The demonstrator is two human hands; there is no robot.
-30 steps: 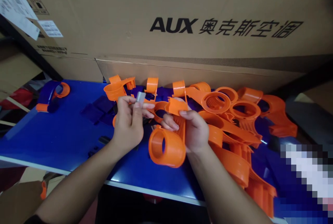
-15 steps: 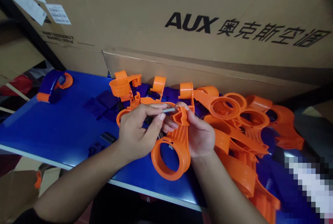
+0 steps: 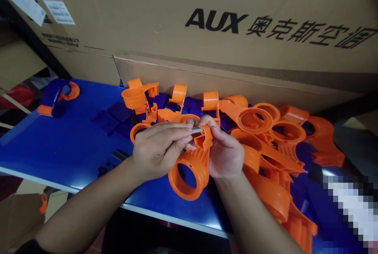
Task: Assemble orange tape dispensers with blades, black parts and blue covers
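My left hand (image 3: 161,149) pinches a small serrated metal blade (image 3: 197,130) between thumb and fingers, its teeth facing down. In my right hand (image 3: 227,153) is an orange plastic tape dispenser (image 3: 189,179), tilted so that its ring hangs low and its narrow end points up. The blade lies against the slotted top of that end, though how far it sits in the slot is hidden by my fingers. Behind my hands lie more orange dispenser parts (image 3: 134,97). Near my left wrist is a small dark strip (image 3: 120,155).
A heap of orange dispensers (image 3: 255,120) covers the table's right side. Dark blue parts (image 3: 115,116) lie at the back. A blue and orange dispenser (image 3: 54,98) stands at the far left of the blue table (image 3: 73,143). Behind rises a large cardboard box (image 3: 132,17).
My left hand has brought the blade right, up to the dispenser's narrow end. The dispenser has shifted slightly left and tilted a little.
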